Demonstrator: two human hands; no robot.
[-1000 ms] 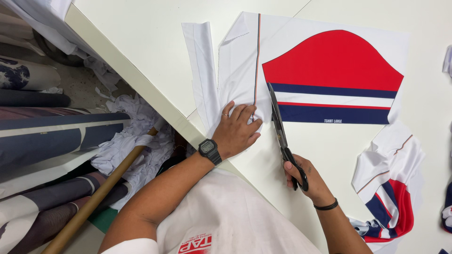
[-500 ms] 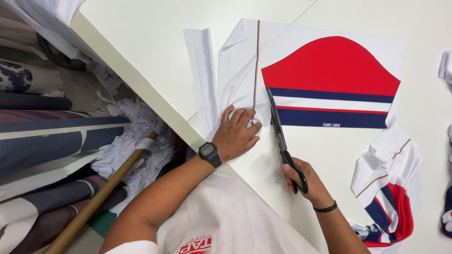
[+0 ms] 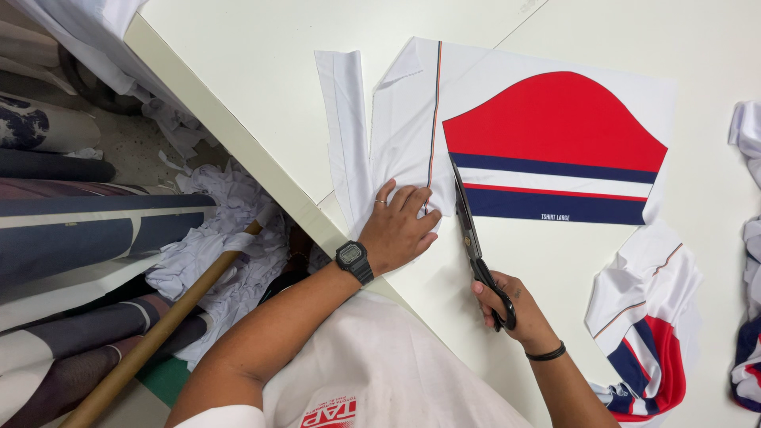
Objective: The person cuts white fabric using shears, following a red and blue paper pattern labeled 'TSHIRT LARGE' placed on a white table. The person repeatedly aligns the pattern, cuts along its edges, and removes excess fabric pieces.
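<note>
A white fabric sheet (image 3: 507, 75) printed with a red dome shape and navy, white and red stripes lies on the white table (image 3: 261, 55). My left hand (image 3: 400, 227), with a black wristwatch, presses flat on the white part of the fabric left of the print. My right hand (image 3: 507, 305) grips black scissors (image 3: 468, 230) whose blades point up along the left edge of the printed shape, at the stripes.
Cut printed fabric pieces (image 3: 646, 317) lie at the lower right, more at the far right edge (image 3: 749, 238). Left of the table's edge are white fabric scraps (image 3: 214, 246), fabric rolls (image 3: 71, 230) and a cardboard tube (image 3: 158, 333).
The scissors have advanced slightly up along the left edge of the printed shape. My left hand stays pressed on the fabric.
</note>
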